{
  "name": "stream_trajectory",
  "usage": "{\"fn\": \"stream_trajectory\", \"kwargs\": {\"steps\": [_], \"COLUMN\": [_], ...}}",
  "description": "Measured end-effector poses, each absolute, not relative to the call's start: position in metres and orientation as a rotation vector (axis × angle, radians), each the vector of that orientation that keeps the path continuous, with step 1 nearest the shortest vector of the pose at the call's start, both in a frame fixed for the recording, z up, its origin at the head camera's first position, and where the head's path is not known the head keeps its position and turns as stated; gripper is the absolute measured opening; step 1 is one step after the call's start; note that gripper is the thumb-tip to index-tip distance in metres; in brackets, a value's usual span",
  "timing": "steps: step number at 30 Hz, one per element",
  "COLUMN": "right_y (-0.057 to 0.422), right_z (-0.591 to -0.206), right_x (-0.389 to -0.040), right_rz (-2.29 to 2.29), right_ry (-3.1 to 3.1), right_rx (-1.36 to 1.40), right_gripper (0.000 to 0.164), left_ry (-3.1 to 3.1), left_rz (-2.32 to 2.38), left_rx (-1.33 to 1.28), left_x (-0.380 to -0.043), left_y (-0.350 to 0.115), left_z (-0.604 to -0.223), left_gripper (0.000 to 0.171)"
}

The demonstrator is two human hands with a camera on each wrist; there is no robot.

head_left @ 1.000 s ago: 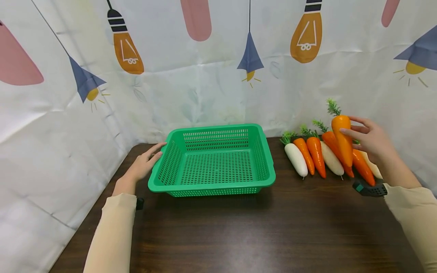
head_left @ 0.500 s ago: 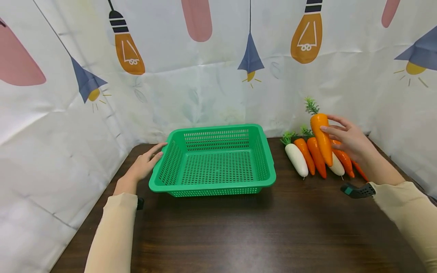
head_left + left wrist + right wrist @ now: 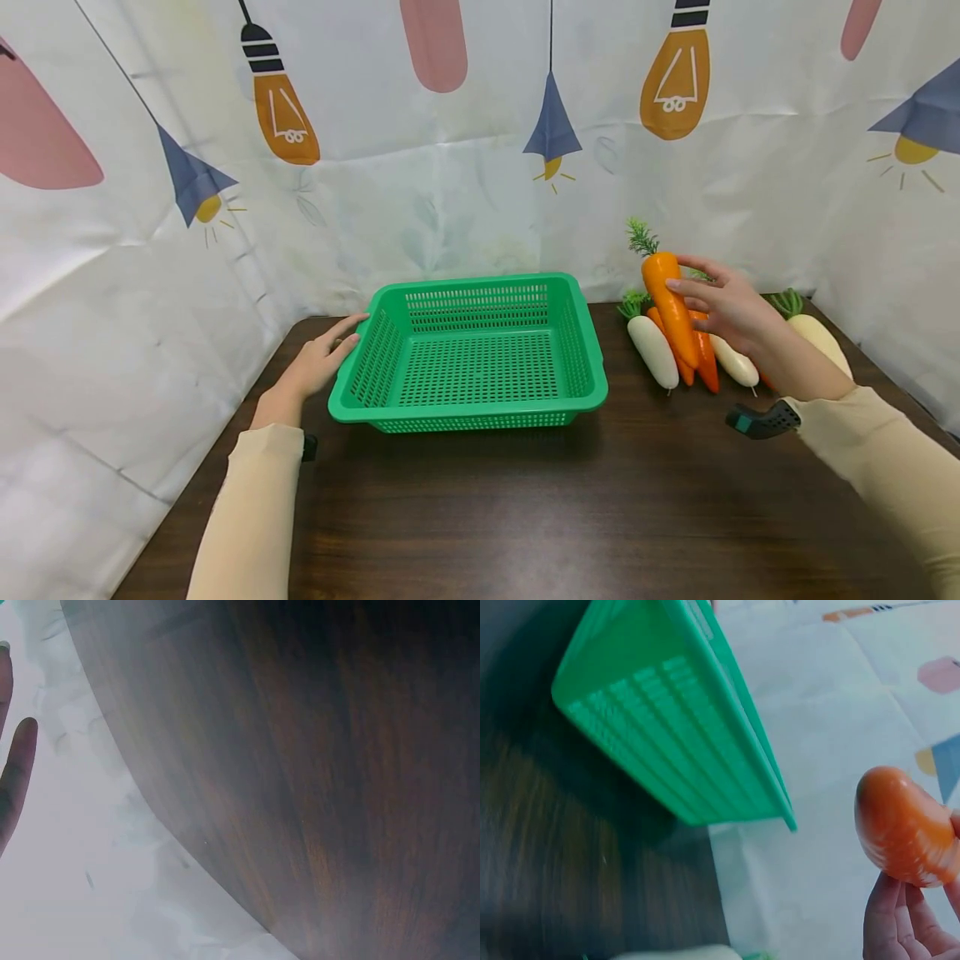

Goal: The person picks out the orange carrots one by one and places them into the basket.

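In the head view my right hand pinches an orange carrot with a green leafy top between thumb and fingers. The carrot hangs nearly upright above the row of vegetables. From the right wrist the same carrot appears at the right edge, with fingertips beneath it. A green slotted plastic basket with nothing in it sits on the dark wooden table. My left hand touches its left rim with extended fingers. Only two fingers of that hand show in the left wrist view.
Behind the held carrot lie a white radish, an orange carrot and another white radish. A further pale radish lies at the far right beyond the forearm. A printed curtain hangs along the table's back and sides.
My right hand has carried the carrot leftward over the row of vegetables, uncovering the pale radish at the far right. The left hand and the basket have stayed in place.
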State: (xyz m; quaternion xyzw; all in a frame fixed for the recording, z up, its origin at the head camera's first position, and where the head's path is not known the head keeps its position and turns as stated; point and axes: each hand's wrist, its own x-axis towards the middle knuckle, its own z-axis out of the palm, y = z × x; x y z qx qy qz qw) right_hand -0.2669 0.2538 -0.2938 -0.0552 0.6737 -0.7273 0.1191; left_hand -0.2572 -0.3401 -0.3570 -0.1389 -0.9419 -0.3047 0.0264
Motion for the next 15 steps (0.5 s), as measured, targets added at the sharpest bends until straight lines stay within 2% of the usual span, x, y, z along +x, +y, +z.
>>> {"fn": "stream_trajectory", "kwargs": {"steps": [6, 15], "right_y": [0.238, 0.214], "right_z": [-0.293, -0.292], "right_x": [-0.266, -0.262], "right_rz": [-2.117, -2.099], "right_ry": [1.913, 1.879], "right_rx": [-0.166, -0.199], "right_gripper": [0.053, 0.060], "left_ry": [-2.911, -2.906], "left_rz": [-0.955, -0.952], "left_rx": [-0.422, -0.421], "left_x": [-0.257, -0.258], "left_y": [-0.339, -0.340], "left_z": [-0.357, -0.358], "left_gripper": [0.057, 0.057]}}
